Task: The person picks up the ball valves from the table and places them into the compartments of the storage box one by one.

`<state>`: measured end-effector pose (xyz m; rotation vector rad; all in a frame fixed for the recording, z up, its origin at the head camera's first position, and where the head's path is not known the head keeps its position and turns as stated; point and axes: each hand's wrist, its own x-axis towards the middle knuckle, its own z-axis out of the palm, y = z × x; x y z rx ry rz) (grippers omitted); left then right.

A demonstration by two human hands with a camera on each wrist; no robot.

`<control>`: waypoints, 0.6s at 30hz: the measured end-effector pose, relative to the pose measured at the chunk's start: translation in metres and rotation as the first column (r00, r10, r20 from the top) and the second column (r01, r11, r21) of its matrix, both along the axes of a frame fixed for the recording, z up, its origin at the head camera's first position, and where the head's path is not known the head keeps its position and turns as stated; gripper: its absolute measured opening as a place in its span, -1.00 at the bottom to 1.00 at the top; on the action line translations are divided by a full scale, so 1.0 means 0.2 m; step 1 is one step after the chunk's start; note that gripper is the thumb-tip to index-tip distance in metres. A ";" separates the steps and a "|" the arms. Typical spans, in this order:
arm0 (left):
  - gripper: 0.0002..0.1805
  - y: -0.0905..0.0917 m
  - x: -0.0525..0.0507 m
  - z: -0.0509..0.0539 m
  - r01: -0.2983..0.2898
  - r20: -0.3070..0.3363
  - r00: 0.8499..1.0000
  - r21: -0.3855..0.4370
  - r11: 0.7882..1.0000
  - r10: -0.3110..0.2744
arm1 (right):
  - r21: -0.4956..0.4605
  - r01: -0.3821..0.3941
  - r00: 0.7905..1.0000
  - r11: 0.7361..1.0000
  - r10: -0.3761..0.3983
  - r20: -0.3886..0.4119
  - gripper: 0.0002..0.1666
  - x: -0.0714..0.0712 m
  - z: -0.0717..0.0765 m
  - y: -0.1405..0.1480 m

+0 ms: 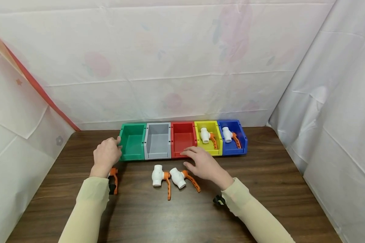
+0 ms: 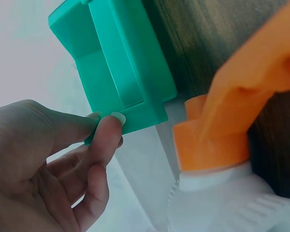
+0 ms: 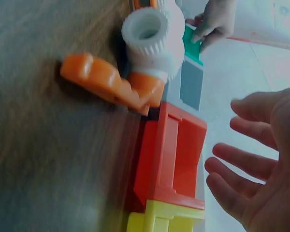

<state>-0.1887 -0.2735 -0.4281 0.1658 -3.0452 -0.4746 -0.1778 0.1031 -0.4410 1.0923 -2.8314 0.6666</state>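
At the left end of the bin row, my left hand pinches the side rim of the green bin between thumb and index finger. Under that wrist lies a white ball valve with an orange handle, mostly hidden in the head view. My right hand hovers with spread fingers by the front of the red bin, holding nothing. Just left of it, two more white ball valves lie on the table, one farther left and one nearer the hand, their orange handles pointing toward me.
A grey bin stands between the green and red ones. The yellow bin and the blue bin each contain one ball valve. A white patterned cloth hangs behind the brown wooden table.
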 end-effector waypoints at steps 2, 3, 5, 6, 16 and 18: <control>-0.48 0.00 0.00 0.00 0.000 -0.001 1.000 0.003 1.000 0.000 | 0.009 -0.036 0.999 0.999 0.036 0.041 -0.52 0.02 0.00 0.00; -0.48 0.00 0.00 0.00 0.001 -0.002 1.000 0.004 1.000 -0.001 | 0.011 -0.058 0.996 0.998 0.057 0.063 -0.51 0.03 0.00 -0.01; -0.48 0.00 0.01 0.00 0.001 -0.004 1.000 0.002 1.000 -0.001 | 0.020 -0.095 0.989 0.995 0.092 0.116 -0.49 0.04 -0.01 -0.01; -0.48 0.00 0.01 0.01 0.002 -0.005 1.000 0.002 1.000 -0.002 | 0.029 -0.110 0.985 0.993 0.105 0.139 -0.47 0.05 -0.01 -0.01; -0.48 0.01 0.02 0.01 0.006 -0.008 1.000 -0.002 1.000 -0.006 | 0.120 -0.220 0.957 0.968 0.190 0.221 -0.31 0.11 -0.04 -0.04; -0.48 0.01 0.02 0.01 0.006 -0.012 1.000 -0.005 1.000 -0.006 | 0.144 -0.231 0.956 0.962 0.196 0.220 -0.32 0.12 -0.05 -0.04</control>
